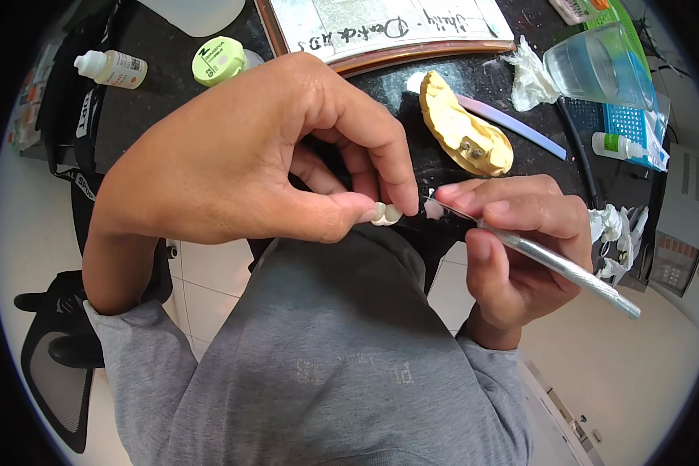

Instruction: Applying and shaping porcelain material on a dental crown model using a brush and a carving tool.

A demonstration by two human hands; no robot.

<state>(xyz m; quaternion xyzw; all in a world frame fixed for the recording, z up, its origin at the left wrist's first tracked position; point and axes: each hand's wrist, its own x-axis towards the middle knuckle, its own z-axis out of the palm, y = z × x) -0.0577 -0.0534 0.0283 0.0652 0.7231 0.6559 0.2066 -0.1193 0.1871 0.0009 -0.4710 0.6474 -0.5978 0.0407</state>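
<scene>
Between its thumb and fingertips, my left hand [202,167] pinches a small white dental crown piece [385,215] that looks like joined teeth. My right hand [532,233] grips a slim dental hand instrument with a knurled silver handle [571,272]. Its thin tip points left, a short way from the crown piece. Near that tip a small pinkish smear [433,210] shows at the dark table's edge. Just beyond my hands lies a yellow plaster dental cast [462,128], with dark metal-like spots at its near end.
A purple strip-like tool [520,128] lies behind the cast. Crumpled tissue [532,74] and a clear glass of liquid [598,66] stand at the back right, by a blue basket [627,123]. A framed board [330,35], green-lidded jar [219,62] and dropper bottle [113,68] are further back.
</scene>
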